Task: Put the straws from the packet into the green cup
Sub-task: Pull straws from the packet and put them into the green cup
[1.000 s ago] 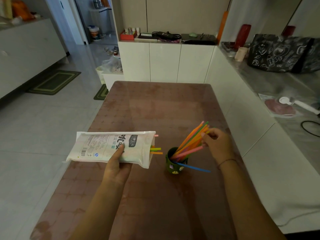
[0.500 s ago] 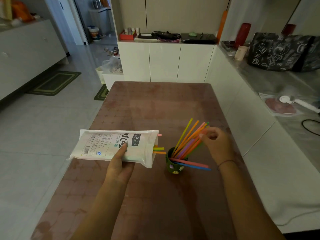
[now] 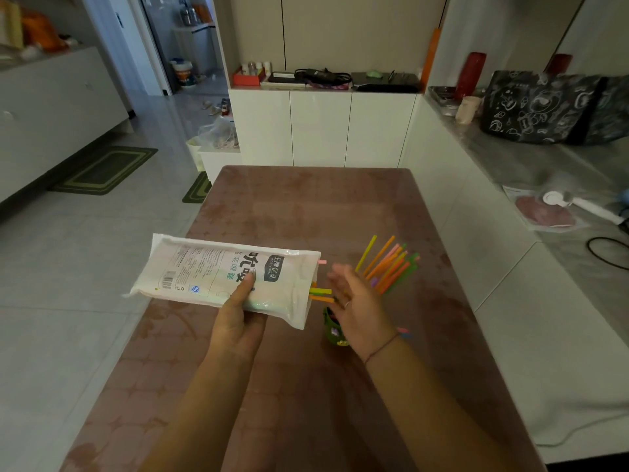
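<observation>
Over the brown table (image 3: 306, 216), left hand (image 3: 238, 321) grips the straw packet (image 3: 218, 274), thumb on top. Right hand (image 3: 357, 308), fingers spread, empty, just beside protruding straw ends (image 3: 320, 291), in front of green cup (image 3: 332, 332) holding fanned straws (image 3: 391, 264).

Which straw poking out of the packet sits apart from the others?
The pink straw, alone at the top corner of the mouth of the packet. The yellow-green straw and orange straw poke out together lower down.

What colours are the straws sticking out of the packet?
The straws at the packet mouth are pink, yellow-green and orange; head view.
</observation>
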Motion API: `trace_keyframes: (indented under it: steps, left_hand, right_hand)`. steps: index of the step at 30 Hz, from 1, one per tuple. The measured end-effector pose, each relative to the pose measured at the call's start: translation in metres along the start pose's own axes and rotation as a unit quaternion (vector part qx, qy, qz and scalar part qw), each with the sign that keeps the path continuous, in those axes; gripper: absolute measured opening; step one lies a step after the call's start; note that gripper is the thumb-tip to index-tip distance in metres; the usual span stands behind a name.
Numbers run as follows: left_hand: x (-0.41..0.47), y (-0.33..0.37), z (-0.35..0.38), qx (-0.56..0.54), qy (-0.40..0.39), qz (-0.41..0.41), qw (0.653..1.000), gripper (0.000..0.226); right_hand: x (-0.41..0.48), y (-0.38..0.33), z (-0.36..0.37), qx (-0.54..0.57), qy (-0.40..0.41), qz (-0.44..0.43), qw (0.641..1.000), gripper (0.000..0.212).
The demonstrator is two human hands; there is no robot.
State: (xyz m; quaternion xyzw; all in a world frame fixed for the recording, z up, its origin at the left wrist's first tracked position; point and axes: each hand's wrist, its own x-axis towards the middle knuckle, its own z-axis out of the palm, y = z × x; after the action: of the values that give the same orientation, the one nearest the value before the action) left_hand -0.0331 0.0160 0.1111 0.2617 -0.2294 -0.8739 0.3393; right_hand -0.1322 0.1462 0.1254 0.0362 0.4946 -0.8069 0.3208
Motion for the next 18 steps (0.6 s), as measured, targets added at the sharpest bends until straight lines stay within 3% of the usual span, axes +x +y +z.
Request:
trace_keyframes:
  steps: [2, 4, 11, 14, 18]
  left_hand:
    - [-0.004, 0.002, 0.003, 0.038, -0.027, 0.021, 0.999, 0.047]
    - [-0.009, 0.003, 0.007, 0.080, -0.049, 0.047, 0.994, 0.051]
    - [-0.021, 0.003, 0.014, 0.107, -0.091, 0.081, 0.987, 0.051]
    - [-0.021, 0.000, 0.011, 0.127, -0.107, 0.043, 0.985, 0.049]
    - [-0.021, -0.004, 0.002, 0.136, -0.097, -0.006, 0.986, 0.063]
  right_hand:
    - [0.000, 0.007, 0.003, 0.100, -0.033, 0.104, 0.989, 0.037]
    - [0.001, 0.008, 0.005, 0.153, -0.054, 0.137, 0.977, 0.043]
    - [0.007, 0.007, 0.011, 0.204, -0.053, 0.132, 0.969, 0.046]
    - [0.007, 0.006, 0.015, 0.191, -0.074, 0.132, 0.970, 0.045]
    - [0.007, 0.004, 0.017, 0.128, -0.086, 0.092, 0.984, 0.040]
